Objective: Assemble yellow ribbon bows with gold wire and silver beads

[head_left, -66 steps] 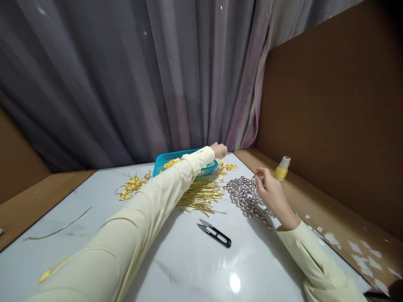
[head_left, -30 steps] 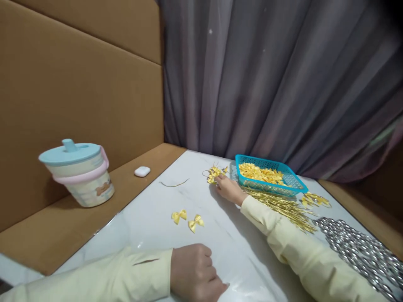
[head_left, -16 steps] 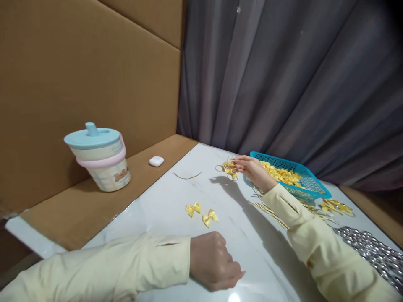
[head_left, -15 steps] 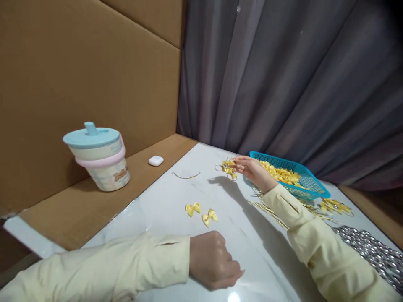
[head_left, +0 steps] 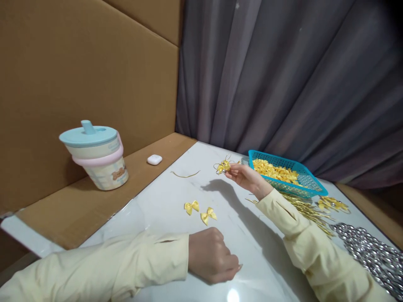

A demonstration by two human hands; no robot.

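Bows (head_left: 208, 215), two, lie near the fisted left hand (head_left: 214, 256).

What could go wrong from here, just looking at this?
The right hand pinches the yellow cluster by its fingertips above the table, so it might slip and drop. The right sleeve crosses in front of the gold wires and could brush them astray. The left hand, a fist, rests near two loose bows and might nudge them.
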